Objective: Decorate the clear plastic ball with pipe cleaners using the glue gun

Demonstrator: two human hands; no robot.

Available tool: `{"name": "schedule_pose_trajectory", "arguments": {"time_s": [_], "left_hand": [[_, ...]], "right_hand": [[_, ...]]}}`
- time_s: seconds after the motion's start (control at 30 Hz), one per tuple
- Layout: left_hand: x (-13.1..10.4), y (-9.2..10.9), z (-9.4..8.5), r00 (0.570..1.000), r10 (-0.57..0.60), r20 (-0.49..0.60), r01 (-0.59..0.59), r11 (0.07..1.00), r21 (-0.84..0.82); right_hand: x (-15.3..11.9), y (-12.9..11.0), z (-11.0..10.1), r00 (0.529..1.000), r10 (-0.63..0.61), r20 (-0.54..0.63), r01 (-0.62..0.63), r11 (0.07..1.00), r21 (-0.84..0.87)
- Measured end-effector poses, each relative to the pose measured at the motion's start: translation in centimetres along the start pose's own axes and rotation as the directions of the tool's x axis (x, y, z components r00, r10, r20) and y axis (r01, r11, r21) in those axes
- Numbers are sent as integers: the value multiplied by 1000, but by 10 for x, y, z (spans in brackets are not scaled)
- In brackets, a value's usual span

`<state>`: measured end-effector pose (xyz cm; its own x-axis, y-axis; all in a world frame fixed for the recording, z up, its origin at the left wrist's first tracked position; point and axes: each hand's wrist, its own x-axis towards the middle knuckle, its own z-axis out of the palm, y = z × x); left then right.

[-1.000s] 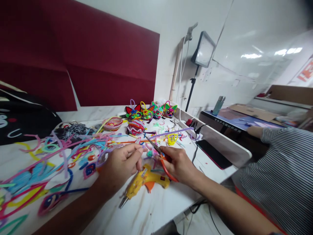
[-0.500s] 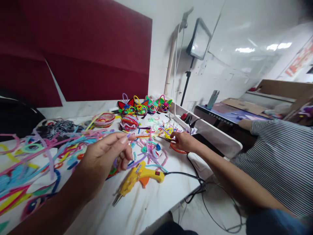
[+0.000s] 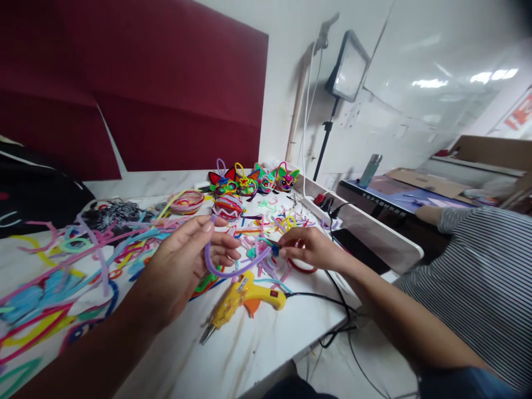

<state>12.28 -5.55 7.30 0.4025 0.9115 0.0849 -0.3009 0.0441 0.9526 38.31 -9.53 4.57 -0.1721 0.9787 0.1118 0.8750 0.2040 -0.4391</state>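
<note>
A purple pipe cleaner [image 3: 236, 272] hangs in a U-shaped curve between my hands. My left hand [image 3: 191, 255] pinches one end between thumb and forefinger, its other fingers loosely bent. The far end reaches my right hand [image 3: 310, 247], whose fingers are closed around scissors [image 3: 302, 267] with red-orange handles; the blades are mostly hidden by the fingers. Below, a yellow glue gun [image 3: 245, 296] lies on the white table, nozzle toward the lower left. Pipe-cleaner scraps [image 3: 266, 263] are scattered behind it.
Several colourful eared figures [image 3: 248, 182] stand along the wall. Pipe cleaners [image 3: 75, 266] cover the left side. A black cord [image 3: 324, 297] runs off the right edge. At the right sits a person in a striped top [image 3: 474, 277], near another table with a bottle [image 3: 369, 170].
My right hand has moved left, toward my left hand, with the scissors. The purple pipe cleaner now shows as a curve between both hands. The view has shifted slightly.
</note>
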Motion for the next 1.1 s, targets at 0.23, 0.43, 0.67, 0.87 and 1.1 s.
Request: {"name": "schedule_pose_trajectory", "arguments": {"time_s": [0.23, 0.43, 0.67, 0.87, 1.1], "left_hand": [[-2, -2, 2, 999, 37, 17, -37, 999, -10], [-2, -5, 3, 999, 47, -12, -46, 998, 53], [-1, -9, 2, 998, 41, -49, -35, 992, 120], [-2, -12, -3, 993, 114, 10, -114, 967, 226], [-2, -14, -5, 999, 49, -11, -46, 975, 219]], "right_hand": [[-2, -50, 34, 997, -26, -73, 78, 423, 903], [5, -63, 32, 994, 61, -89, 69, 281, 957], [7, -72, 32, 998, 46, -39, 30, 195, 980], [16, -77, 29, 1000, 13, 22, -23, 79, 997], [28, -77, 28, 997, -13, 73, -73, -10, 997]]}}
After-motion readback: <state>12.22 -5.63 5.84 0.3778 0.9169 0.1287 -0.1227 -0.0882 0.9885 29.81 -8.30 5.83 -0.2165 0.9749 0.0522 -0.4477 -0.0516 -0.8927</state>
